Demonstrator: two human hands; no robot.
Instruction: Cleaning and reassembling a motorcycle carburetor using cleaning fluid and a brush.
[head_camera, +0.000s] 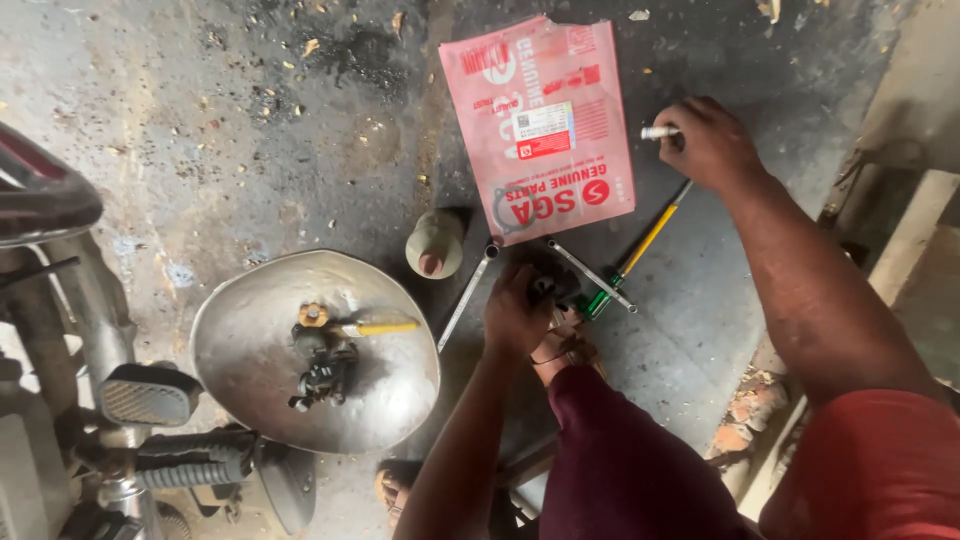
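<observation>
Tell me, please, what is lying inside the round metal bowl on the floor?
Inside the metal bowl lie a dark small engine part, a brass-coloured fitting and a yellow-handled tool. Anything beneath the dark part is hidden.

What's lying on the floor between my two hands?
In the head view, between the left hand and right hand lie a yellow-handled screwdriver and a thin metal rod.

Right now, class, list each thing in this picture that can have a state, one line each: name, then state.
left hand: closed on a small dark part
right hand: gripping a small white tube
red packet: torn at the top, lying flat
metal bowl: upright, holding small parts
screwdriver: lying loose on the floor
spanner: lying loose, untouched
</observation>
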